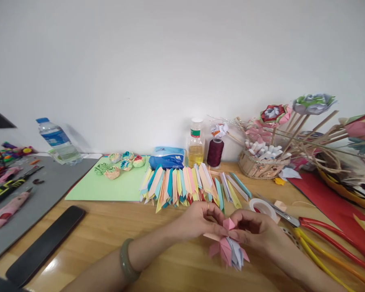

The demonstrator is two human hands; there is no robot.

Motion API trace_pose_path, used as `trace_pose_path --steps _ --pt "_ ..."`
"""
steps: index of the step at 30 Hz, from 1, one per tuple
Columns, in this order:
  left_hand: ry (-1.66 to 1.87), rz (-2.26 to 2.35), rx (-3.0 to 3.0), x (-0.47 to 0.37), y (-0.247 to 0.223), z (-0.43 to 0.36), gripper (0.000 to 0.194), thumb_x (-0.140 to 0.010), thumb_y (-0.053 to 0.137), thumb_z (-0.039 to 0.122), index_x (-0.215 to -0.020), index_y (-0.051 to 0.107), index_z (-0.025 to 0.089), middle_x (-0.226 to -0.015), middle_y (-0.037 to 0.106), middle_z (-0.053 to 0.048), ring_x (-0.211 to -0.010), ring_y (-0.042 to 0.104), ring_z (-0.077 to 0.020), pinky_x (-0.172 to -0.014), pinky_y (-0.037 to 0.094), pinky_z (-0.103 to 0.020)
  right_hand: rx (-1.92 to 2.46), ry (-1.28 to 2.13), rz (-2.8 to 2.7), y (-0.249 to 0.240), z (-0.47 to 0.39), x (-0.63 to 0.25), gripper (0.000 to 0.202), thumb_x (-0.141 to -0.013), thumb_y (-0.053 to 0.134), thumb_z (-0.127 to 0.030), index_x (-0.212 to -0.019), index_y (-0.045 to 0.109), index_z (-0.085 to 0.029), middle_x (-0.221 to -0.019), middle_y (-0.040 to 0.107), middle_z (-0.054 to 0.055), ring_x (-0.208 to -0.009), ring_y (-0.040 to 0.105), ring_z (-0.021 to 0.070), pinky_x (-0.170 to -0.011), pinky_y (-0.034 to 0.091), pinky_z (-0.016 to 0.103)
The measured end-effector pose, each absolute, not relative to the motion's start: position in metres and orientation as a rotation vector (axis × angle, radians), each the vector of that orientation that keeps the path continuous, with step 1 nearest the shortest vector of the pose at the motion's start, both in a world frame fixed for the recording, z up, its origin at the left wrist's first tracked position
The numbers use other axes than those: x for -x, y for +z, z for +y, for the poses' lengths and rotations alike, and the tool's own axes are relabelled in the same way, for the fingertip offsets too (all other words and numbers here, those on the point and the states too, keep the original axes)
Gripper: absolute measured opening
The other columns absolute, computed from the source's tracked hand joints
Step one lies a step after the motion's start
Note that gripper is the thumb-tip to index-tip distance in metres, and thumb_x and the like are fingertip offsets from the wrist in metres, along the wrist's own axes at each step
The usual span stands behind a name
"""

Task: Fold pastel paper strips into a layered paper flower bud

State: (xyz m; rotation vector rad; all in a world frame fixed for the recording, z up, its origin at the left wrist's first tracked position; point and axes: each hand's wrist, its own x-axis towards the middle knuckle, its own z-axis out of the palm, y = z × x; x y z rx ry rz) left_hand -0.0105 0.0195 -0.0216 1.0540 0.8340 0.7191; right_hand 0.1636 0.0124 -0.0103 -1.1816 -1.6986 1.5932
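Observation:
A folded paper flower (pixel 226 249) with pink outer petals and pale lavender inner folds is held up over the wooden table near its front. My left hand (pixel 202 221), a ring on one finger and a bangle on the wrist, pinches its pink paper from the left. From the right, my right hand (pixel 254 231) pinches the same part, thumb close to the other thumb. The fingers partly cover the flower's upper petals. Just behind the hands lies a long row of folded paper strips (pixel 176 186) in many colours.
Scissors (pixel 298 221) with red and yellow handles and a white tape roll (pixel 263 209) lie right of my hands. Behind stand a thread spool (pixel 215 152), a glue bottle (pixel 196 142) and a basket (pixel 261 166). A black phone-like slab (pixel 45 245) lies left, near green paper (pixel 103 190).

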Motion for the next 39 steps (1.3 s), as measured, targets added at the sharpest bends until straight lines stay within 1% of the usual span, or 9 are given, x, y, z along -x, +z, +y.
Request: trace_pose_path --steps 4,8,14,18,23,29,35,39 --pt "0.698 0.812 -0.997 0.012 -0.024 0.021 0.033 -0.043 0.078 0.026 -0.064 0.058 0.010 -0.064 0.058 0.001 -0.060 0.051 -0.0079 -0.062 0.039 -0.024 1.164 1.687 -1.670 -0.010 0.014 -0.164 0.022 -0.067 0.065 -0.037 -0.067 0.058 -0.017 -0.064 0.058 -0.002 -0.060 0.055 0.0122 -0.056 0.042 0.023" --pt "0.766 0.774 -0.941 0.012 -0.029 0.021 0.033 -0.043 0.078 0.021 -0.067 0.058 0.010 -0.065 0.059 0.001 -0.060 0.053 -0.0081 -0.062 0.041 -0.023 1.130 1.705 -1.628 -0.010 0.014 -0.162 0.019 -0.068 0.064 -0.035 -0.070 0.058 -0.017 -0.065 0.058 -0.002 -0.060 0.054 0.0114 -0.057 0.041 0.023" --pt "0.798 0.812 -0.910 0.010 -0.028 0.021 0.034 -0.043 0.078 0.024 -0.066 0.058 0.010 -0.063 0.058 0.001 -0.058 0.053 -0.0084 -0.060 0.041 -0.024 1.139 1.655 -1.524 -0.015 0.012 -0.159 0.021 -0.066 0.066 -0.034 -0.068 0.057 -0.016 -0.062 0.057 -0.002 -0.058 0.052 0.0116 -0.055 0.040 0.024" --pt "0.820 0.844 -0.933 0.010 -0.028 0.021 0.031 -0.044 0.077 0.023 -0.064 0.057 0.010 -0.061 0.058 0.001 -0.057 0.052 -0.0075 -0.060 0.040 -0.023 1.138 1.663 -1.478 -0.019 0.012 -0.157 0.023 -0.067 0.065 -0.036 -0.066 0.054 -0.016 -0.062 0.056 -0.002 -0.058 0.052 0.0122 -0.056 0.040 0.025" --pt "0.812 0.880 -0.979 0.010 -0.031 0.021 0.028 -0.048 0.074 0.021 -0.067 0.056 0.011 -0.062 0.058 0.001 -0.056 0.051 -0.0076 -0.057 0.037 -0.022 1.156 1.683 -1.518 -0.022 0.015 -0.156 0.023 -0.069 0.063 -0.037 -0.070 0.054 -0.016 -0.063 0.056 -0.002 -0.060 0.053 0.0128 -0.057 0.040 0.025" --pt "0.807 0.936 -1.003 0.010 -0.029 0.021 0.027 -0.049 0.074 0.025 -0.064 0.056 0.011 -0.059 0.056 0.001 -0.055 0.050 -0.0076 -0.056 0.035 -0.022 1.223 1.606 -1.590 -0.029 0.016 -0.157 0.023 -0.071 0.059 -0.039 -0.070 0.053 -0.016 -0.063 0.054 -0.002 -0.060 0.052 0.0130 -0.057 0.039 0.025" --pt "0.805 0.934 -1.030 0.009 -0.036 0.021 0.018 -0.051 0.068 0.015 -0.063 0.056 0.011 -0.061 0.056 0.001 -0.056 0.050 -0.0077 -0.057 0.037 -0.022 1.199 1.573 -1.640 -0.027 0.015 -0.155 0.021 -0.072 0.058 -0.036 -0.066 0.051 -0.017 -0.062 0.054 -0.002 -0.060 0.051 0.0121 -0.057 0.039 0.023" --pt "0.866 0.945 -1.113 0.007 -0.039 0.020 0.013 -0.055 0.065 0.014 -0.061 0.054 0.012 -0.061 0.055 0.001 -0.056 0.050 -0.0079 -0.056 0.038 -0.021 1.251 1.366 -1.779 -0.028 0.011 -0.153 0.018 -0.077 0.052 -0.033 -0.066 0.051 -0.018 -0.061 0.055 -0.002 -0.059 0.051 0.0126 -0.053 0.038 0.022"
